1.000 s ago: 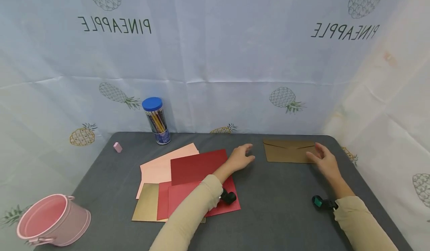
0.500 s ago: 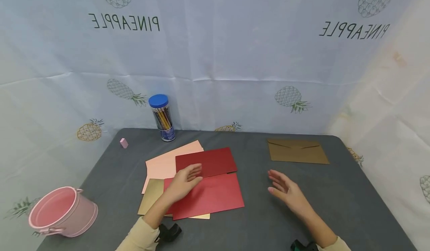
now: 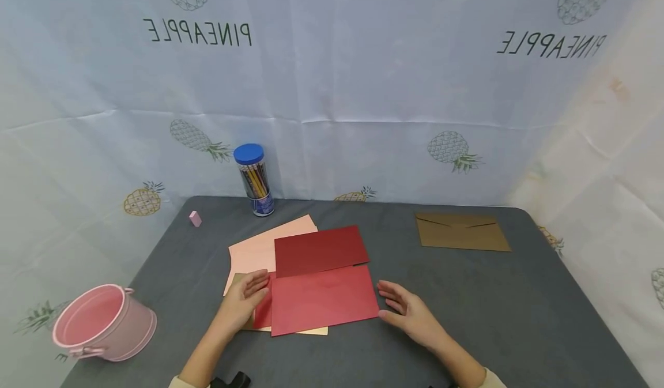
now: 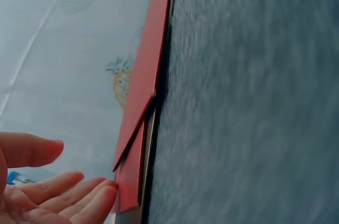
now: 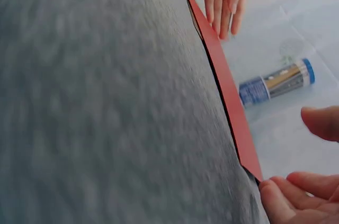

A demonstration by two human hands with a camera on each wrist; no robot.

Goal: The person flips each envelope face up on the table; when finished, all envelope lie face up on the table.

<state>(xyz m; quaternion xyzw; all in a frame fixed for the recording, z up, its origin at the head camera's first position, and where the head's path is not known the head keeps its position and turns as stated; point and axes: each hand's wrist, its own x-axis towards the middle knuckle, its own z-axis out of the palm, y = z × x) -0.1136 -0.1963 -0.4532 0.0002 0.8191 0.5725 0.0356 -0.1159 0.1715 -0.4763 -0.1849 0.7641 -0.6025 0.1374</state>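
— What's nearest?

— The left hand (image 3: 242,300), fingers straight and loose, touching the left edge of the red envelope (image 3: 324,298); the right hand (image 3: 410,313) lies open at its right edge, holding nothing.

— And where's the envelope lying?

— Flat on the grey table (image 3: 467,307), atop a gold sheet (image 3: 301,331) (mostly hidden). Behind it a dark red envelope (image 3: 320,251) overlaps a pink sheet (image 3: 254,249).

— Farther off?

— A pink bucket (image 3: 104,323) at left, a brown envelope (image 3: 461,232) well apart at right, a pencil jar (image 3: 254,180) and a pink eraser (image 3: 195,218) at the back.
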